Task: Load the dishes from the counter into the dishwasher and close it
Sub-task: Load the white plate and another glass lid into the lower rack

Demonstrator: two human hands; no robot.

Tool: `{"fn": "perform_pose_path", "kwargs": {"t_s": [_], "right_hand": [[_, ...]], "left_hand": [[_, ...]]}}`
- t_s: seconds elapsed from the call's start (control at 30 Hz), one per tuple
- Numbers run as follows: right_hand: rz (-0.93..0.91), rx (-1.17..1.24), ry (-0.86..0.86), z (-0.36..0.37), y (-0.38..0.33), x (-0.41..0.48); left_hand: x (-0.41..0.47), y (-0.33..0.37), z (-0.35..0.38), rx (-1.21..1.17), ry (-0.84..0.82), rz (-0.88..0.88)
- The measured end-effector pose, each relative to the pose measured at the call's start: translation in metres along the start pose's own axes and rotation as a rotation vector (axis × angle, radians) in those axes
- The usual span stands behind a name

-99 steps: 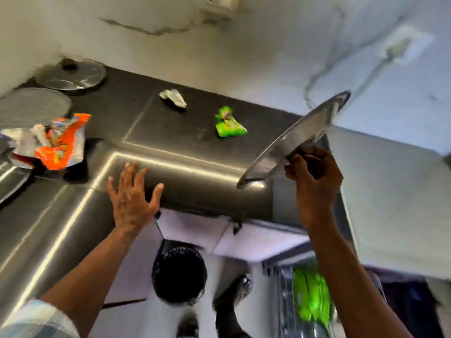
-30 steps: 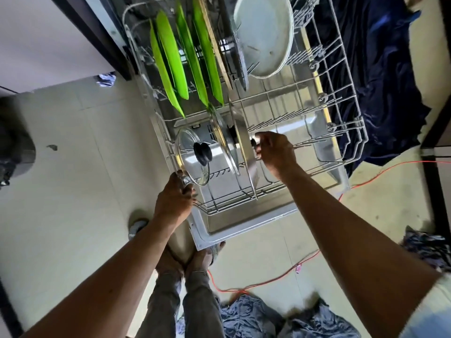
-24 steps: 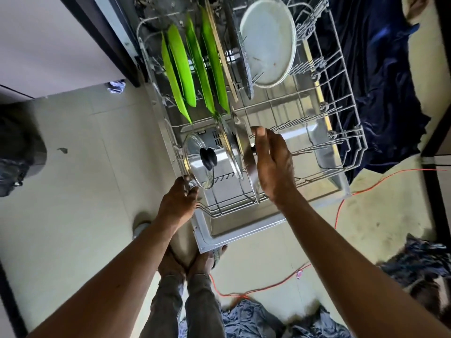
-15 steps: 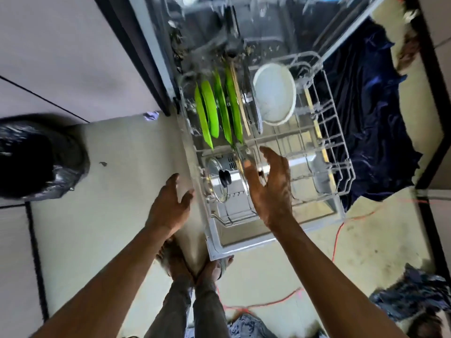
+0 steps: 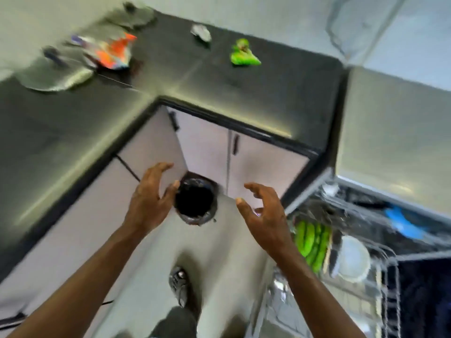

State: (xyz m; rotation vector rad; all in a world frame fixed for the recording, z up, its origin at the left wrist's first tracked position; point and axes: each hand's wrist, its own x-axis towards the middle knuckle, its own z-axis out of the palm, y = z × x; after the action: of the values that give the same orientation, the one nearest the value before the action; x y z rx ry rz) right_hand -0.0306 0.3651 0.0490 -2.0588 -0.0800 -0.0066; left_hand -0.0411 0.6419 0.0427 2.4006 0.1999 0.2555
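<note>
My left hand (image 5: 148,203) and my right hand (image 5: 264,215) hang empty over the floor, fingers spread, in front of the counter's corner. The dark counter (image 5: 219,89) carries a steel lid (image 5: 55,74) at the far left and a second lid (image 5: 136,17) at the back. At the lower right the dishwasher's lower rack (image 5: 388,296) is pulled out, holding green plates (image 5: 312,242) and a white plate (image 5: 353,258). The whole view is blurred.
An orange wrapper (image 5: 112,52), a green wrapper (image 5: 244,57) and a crumpled silver scrap (image 5: 201,32) lie on the counter. A black-lined bin (image 5: 195,202) stands on the floor by the white cupboard doors (image 5: 202,147). My foot (image 5: 179,285) is below.
The view has swung up and left from the dishwasher rack to the counter. Both hands have left the rack and the lids standing in it and now hang empty.
</note>
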Motion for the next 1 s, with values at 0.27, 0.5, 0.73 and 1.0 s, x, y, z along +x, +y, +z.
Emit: {"fn": "perform_pose_path", "kwargs": {"t_s": [0.27, 0.5, 0.73, 1.0], "right_hand": [[-0.175, -0.068, -0.29, 0.124, -0.121, 0.101], [-0.182, -0.088, -0.453, 0.21, -0.177, 0.161], [-0.159, -0.155, -0.695, 0.273, -0.196, 0.215], [-0.279, -0.199, -0.823, 0.387, -0.23, 0.356]], "left_hand": [[0.044, -0.107, -0.134, 0.036, 0.248, -0.134], [0.112, -0.19, -0.174, 0.041, 0.237, -0.296], [0.193, -0.268, -0.189, 0.301, -0.031, -0.564], [0.227, -0.312, -0.163, 0.557, 0.097, -0.486]]}}
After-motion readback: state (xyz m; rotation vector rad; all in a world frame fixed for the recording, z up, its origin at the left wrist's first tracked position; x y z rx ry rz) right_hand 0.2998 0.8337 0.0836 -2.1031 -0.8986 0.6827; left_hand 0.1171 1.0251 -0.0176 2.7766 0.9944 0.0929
